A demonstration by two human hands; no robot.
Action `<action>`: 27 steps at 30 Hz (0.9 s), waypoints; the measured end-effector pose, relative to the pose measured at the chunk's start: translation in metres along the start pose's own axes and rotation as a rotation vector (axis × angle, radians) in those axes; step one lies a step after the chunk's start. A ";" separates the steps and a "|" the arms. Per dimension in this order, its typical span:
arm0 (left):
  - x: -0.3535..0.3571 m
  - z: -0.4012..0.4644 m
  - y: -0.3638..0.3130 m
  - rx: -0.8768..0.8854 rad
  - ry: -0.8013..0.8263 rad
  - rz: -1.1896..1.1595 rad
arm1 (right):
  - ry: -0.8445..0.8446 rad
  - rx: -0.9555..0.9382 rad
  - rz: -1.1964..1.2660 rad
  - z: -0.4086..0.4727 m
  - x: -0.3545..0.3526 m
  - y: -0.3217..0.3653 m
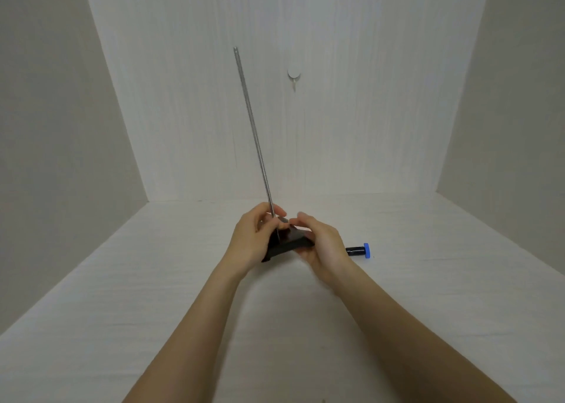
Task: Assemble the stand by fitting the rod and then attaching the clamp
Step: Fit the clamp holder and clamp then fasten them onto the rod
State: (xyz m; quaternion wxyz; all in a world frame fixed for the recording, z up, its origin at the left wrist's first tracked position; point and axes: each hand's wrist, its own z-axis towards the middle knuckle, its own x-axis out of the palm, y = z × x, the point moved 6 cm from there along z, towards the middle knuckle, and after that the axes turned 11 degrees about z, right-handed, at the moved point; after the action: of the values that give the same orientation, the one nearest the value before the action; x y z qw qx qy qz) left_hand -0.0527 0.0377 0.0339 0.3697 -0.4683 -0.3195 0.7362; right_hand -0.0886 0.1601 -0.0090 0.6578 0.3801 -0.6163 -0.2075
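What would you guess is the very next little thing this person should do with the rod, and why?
Probably keep seating the rod into the base. The left hand pinches the rod near its lower end, it leans left rather than standing straight, and the right hand grips the base. The clamp lies apart on the table, so that comes later.

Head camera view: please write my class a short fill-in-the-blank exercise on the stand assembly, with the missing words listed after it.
1. The left hand pinches the metal ____ near its lower end.
2. The right hand holds the black ____ of the stand.
3. The clamp lying on the table has a knob coloured ____.
4. The clamp lies to the ____ of the right hand.

Missing words: rod; base; blue; right
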 end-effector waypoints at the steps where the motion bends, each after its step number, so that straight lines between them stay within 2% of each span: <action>1: 0.001 0.000 0.001 0.013 0.000 0.035 | 0.004 -0.001 -0.072 0.000 0.000 -0.002; 5: 0.006 0.001 0.012 0.001 -0.031 0.095 | -0.028 -0.032 -0.409 0.000 -0.002 -0.006; 15: 0.016 -0.004 0.038 -0.031 -0.116 0.140 | 0.063 -0.246 -1.248 -0.001 0.006 -0.009; 22: 0.020 -0.007 0.044 0.019 -0.066 0.189 | 0.095 -0.229 -1.388 -0.004 0.008 -0.012; 27: 0.023 -0.011 0.039 0.090 -0.019 0.160 | 0.060 -0.219 -1.402 -0.004 0.006 -0.011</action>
State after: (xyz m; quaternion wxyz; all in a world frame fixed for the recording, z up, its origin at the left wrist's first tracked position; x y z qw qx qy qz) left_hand -0.0589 0.0382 -0.0119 0.3274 -0.4682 -0.2512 0.7814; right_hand -0.0814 0.1500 -0.0128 0.4205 0.6245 -0.1836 -0.6321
